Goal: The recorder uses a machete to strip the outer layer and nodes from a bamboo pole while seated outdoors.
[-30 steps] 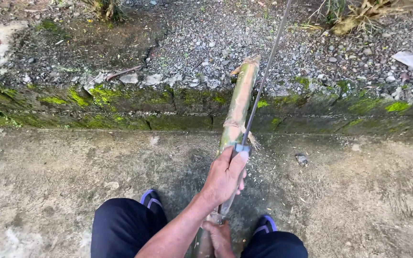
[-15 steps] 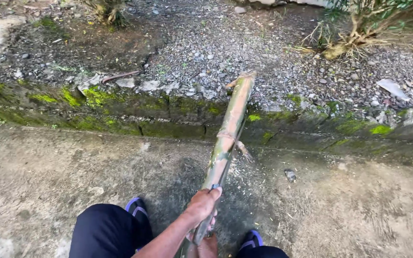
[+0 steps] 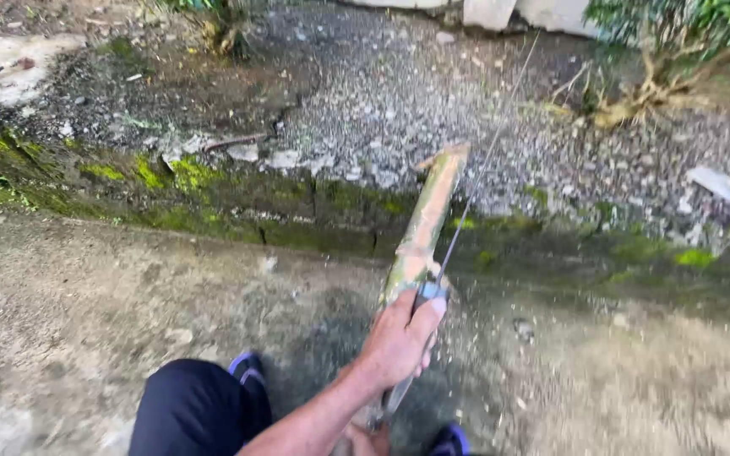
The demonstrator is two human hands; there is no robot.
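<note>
A long green-yellow bamboo pole [image 3: 422, 228] lies at the centre of the frame, its far end resting on the mossy stone edge [image 3: 213, 190]. The right hand [image 3: 399, 342] is closed around the handle of a thin-bladed saw [image 3: 475, 181] that stands along the pole. The left hand [image 3: 363, 441], at the bottom edge, is mostly hidden; I cannot tell its grip. The blade could slip off the round, smooth pole toward the blue-shod feet [image 3: 247, 367] just beside it.
</note>
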